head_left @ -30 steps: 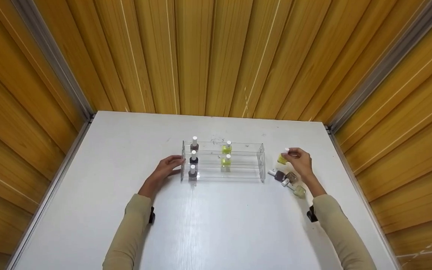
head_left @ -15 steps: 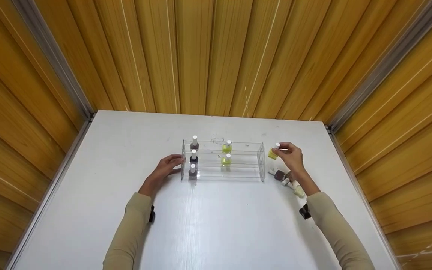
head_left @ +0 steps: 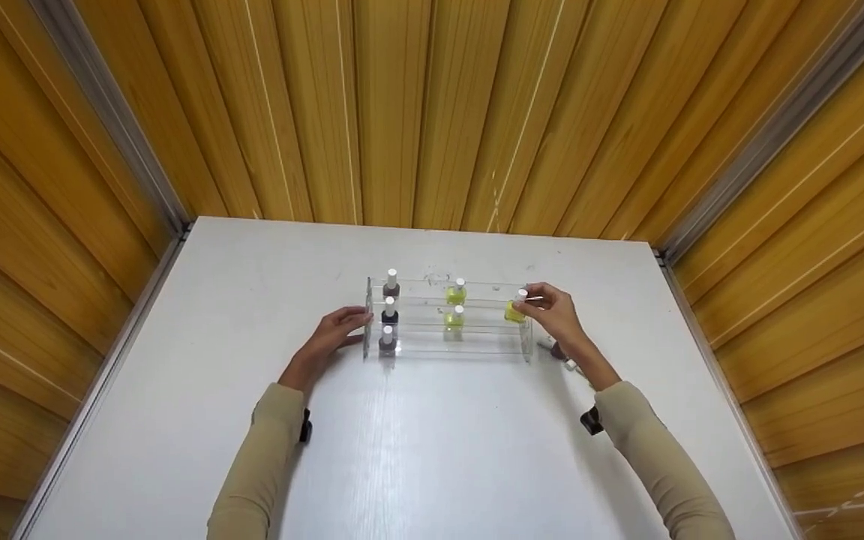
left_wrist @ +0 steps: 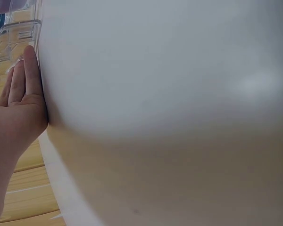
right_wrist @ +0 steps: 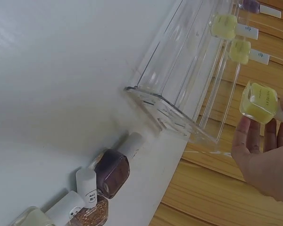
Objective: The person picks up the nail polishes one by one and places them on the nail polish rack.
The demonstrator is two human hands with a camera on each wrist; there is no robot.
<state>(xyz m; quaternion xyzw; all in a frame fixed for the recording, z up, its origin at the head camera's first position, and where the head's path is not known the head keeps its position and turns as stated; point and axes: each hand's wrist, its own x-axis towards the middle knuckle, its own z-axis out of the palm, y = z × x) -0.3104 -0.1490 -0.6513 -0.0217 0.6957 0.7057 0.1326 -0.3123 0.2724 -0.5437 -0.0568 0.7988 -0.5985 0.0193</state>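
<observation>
My right hand [head_left: 556, 311] pinches a yellow nail polish bottle [right_wrist: 259, 102] by its white cap, upright over the right end of a clear acrylic rack [head_left: 527, 341]. At the rack's left end my left hand [head_left: 334, 330] touches the side panel with its fingers extended, as the left wrist view [left_wrist: 26, 89] also shows. Three dark nail polish bottles [head_left: 389, 316] stand in a column on the rack's left side, one per step. Two yellow nail polish bottles [head_left: 454, 321] occupy the upper and middle steps near its centre.
Several loose bottles lie on the white table [head_left: 432, 450] right of the rack: a dark purple one [right_wrist: 112, 173], a glittery copper one [right_wrist: 94, 213] and a pale one [right_wrist: 30, 219]. In the head view my right arm partly hides them. Wood-patterned walls [head_left: 394, 112] surround the table.
My right hand has carried the yellow nail polish bottle leftward from beside the loose bottles to above the rack's right end. My left hand has stayed at the rack's left side.
</observation>
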